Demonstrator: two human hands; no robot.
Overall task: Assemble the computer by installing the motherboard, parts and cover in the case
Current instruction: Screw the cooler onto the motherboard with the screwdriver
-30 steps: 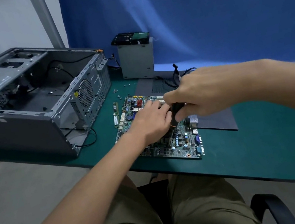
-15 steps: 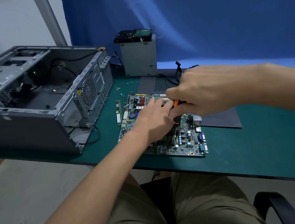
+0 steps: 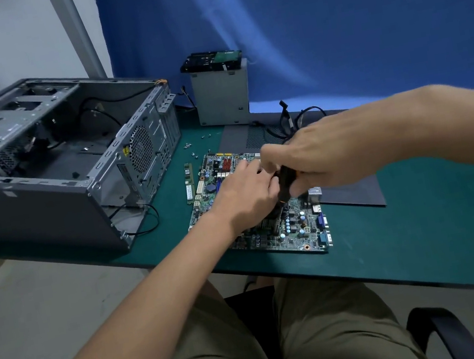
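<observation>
A green motherboard (image 3: pixel 297 232) lies flat on the green table mat, near the front edge. My right hand (image 3: pixel 320 155) grips a black and orange screwdriver (image 3: pixel 285 185) that points down at the middle of the board. My left hand (image 3: pixel 242 197) rests on the board beside the tool's tip, fingers curled near it; what they touch is hidden. The open grey computer case (image 3: pixel 47 168) lies on its side at the left, its inside bare except for cables and a fan grille.
A RAM stick (image 3: pixel 189 183) lies left of the board. Several loose screws (image 3: pixel 192 147) sit behind it. A grey drive cage (image 3: pixel 221 96) with a hard drive on top stands at the back. A dark side panel (image 3: pixel 355 193) and black cables (image 3: pixel 298 121) lie on the right.
My view has shifted slightly. Both hands stay over the board; the screwdriver handle shows more plainly in my right hand now.
</observation>
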